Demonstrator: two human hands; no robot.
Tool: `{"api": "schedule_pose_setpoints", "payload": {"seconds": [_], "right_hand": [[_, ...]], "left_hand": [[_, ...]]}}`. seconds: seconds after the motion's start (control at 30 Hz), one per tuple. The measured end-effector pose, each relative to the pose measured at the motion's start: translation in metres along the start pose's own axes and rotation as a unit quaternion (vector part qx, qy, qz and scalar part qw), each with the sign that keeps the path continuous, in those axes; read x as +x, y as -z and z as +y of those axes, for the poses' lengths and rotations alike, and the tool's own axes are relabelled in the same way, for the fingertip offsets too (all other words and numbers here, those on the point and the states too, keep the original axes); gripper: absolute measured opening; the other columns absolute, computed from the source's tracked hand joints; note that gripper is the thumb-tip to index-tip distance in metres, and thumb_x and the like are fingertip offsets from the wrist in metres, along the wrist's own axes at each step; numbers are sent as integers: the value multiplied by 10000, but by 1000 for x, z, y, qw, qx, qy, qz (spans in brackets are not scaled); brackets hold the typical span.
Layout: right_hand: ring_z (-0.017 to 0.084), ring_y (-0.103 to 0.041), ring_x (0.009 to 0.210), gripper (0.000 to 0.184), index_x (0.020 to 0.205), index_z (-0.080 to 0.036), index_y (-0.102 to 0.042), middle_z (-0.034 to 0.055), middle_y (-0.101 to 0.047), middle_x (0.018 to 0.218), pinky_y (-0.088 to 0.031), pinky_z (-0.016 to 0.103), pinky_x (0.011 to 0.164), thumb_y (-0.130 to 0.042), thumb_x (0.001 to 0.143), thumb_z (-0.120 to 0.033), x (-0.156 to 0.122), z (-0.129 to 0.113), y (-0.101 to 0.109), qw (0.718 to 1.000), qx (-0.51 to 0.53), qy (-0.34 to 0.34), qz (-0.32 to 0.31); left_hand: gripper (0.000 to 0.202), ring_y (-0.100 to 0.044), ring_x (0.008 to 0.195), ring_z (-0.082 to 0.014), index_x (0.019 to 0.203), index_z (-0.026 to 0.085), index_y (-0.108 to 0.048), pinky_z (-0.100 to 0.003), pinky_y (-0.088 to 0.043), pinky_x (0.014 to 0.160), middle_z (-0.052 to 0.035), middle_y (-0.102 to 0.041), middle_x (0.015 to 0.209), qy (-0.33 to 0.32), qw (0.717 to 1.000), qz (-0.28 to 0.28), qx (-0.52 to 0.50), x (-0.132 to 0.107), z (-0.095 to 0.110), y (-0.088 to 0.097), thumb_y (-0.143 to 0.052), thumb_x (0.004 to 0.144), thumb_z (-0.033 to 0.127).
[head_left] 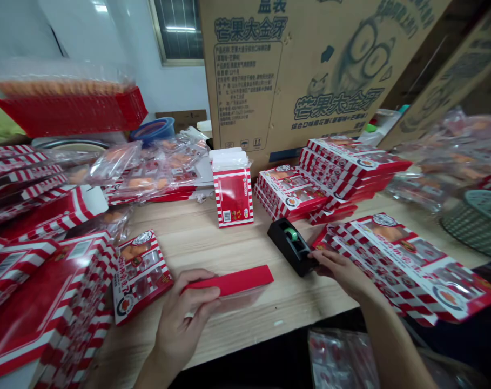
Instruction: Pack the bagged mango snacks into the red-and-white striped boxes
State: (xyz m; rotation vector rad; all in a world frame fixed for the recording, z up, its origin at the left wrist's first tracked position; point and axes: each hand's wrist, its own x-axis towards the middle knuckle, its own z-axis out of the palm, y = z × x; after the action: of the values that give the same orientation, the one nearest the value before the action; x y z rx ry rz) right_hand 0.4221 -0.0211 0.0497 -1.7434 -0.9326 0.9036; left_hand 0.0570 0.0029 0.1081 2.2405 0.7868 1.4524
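My left hand [184, 316] grips a red card strip [229, 282] with clear plastic [239, 300] hanging from it, low over the light wooden table [196, 237]. A flat red-and-white printed box [142, 275] lies just left of that hand. My right hand [342, 273] rests its fingertips on the front end of a black tape dispenser [291, 247], which carries a green-cored tape roll [291, 234]. I cannot see any tape strip in those fingers. Under that wrist lies a spread of flat printed boxes [403, 265].
An upright red striped box [232, 194] and stacked boxes [330, 173] stand before a large cardboard carton [277, 70]. Clear bags of orange snacks [148, 170] lie behind. Red striped boxes [46, 286] crowd the left, a woven basket [478, 221] sits right, and the table's front edge runs below my hands.
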Motion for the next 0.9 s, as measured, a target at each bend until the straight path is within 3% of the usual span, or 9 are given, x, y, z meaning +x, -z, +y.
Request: {"api": "schedule_pose_setpoints", "payload": {"seconds": [0.1, 0.2, 0.3, 0.43, 0.5, 0.6, 0.73, 0.8, 0.9], "right_hand": [[262, -697, 721, 531, 713, -206, -732, 101, -744, 796, -585, 410, 696, -728, 520, -701, -14, 16, 0, 999, 47, -8, 11], [269, -683, 770, 565, 639, -210, -696, 90, -727, 761, -565, 396, 745, -710, 498, -757, -22, 37, -7, 997, 51, -1, 50], [226, -647, 728, 541, 618, -202, -664, 64, -698, 743, -539, 351, 705, -700, 562, -739, -21, 53, -16, 995, 26, 5, 92], [128, -565, 533, 413, 661, -171, -612, -15, -611, 599, -495, 296, 594, -648, 797, -560, -17, 57, -20, 990, -4, -10, 139], [145, -545, 475, 403, 618, -179, -590, -7, -583, 529, -472, 301, 525, -666, 766, -547, -21, 53, -22, 986, -6, -15, 166], [178, -513, 418, 411, 661, -187, -634, 35, -597, 523, -418, 316, 422, -697, 638, -593, -42, 35, -31, 980, 9, -6, 197], [127, -492, 435, 411, 913, -196, -700, 33, -662, 699, -423, 271, 431, -661, 732, -563, -99, -18, -64, 981, 53, 34, 186], [121, -507, 417, 347, 904, -205, -724, 13, -646, 628, -433, 253, 425, -696, 753, -516, -128, -50, -87, 982, 157, 41, 93], [80, -466, 357, 309, 697, -187, -708, -14, -589, 488, -391, 198, 391, -730, 757, -489, -150, -86, -121, 969, 239, 10, -70]], "left_hand": [[80, -620, 979, -81, 958, 206, -603, -140, -506, 841, -19, -593, 1037, 7, 1000, -5, 13, 0, -3, 0, -548, 935, 153], [96, -611, 989, -79, 976, 197, -600, -137, -500, 854, -21, -586, 1055, 3, 1000, -12, 28, -1, -1, -3, -556, 924, 129], [114, -613, 978, -84, 986, 189, -609, -139, -510, 840, -24, -586, 1044, 3, 999, -5, 43, -2, 5, -7, -569, 911, 113], [107, -644, 908, -99, 974, 193, -639, -152, -542, 767, -27, -605, 991, 8, 997, 5, 79, -3, 17, -9, -582, 906, 133], [92, -663, 877, -114, 960, 199, -651, -177, -561, 749, -30, -629, 967, 15, 995, 2, 95, -2, 23, -8, -592, 904, 157], [78, -682, 836, -130, 930, 203, -654, -213, -584, 741, -35, -651, 929, 28, 994, -4, 105, -1, 29, -7, -579, 915, 192], [99, -685, 828, -131, 948, 196, -637, -221, -590, 734, -42, -645, 924, 29, 994, -9, 107, 2, 34, -9, -541, 940, 218], [97, -684, 825, -128, 946, 196, -629, -219, -587, 730, -39, -641, 915, 31, 992, -10, 118, 3, 35, -10, -536, 944, 222], [99, -685, 799, -120, 938, 192, -620, -200, -578, 703, -34, -640, 897, 12, 990, -15, 138, 3, 35, -10, -528, 950, 227]]}}
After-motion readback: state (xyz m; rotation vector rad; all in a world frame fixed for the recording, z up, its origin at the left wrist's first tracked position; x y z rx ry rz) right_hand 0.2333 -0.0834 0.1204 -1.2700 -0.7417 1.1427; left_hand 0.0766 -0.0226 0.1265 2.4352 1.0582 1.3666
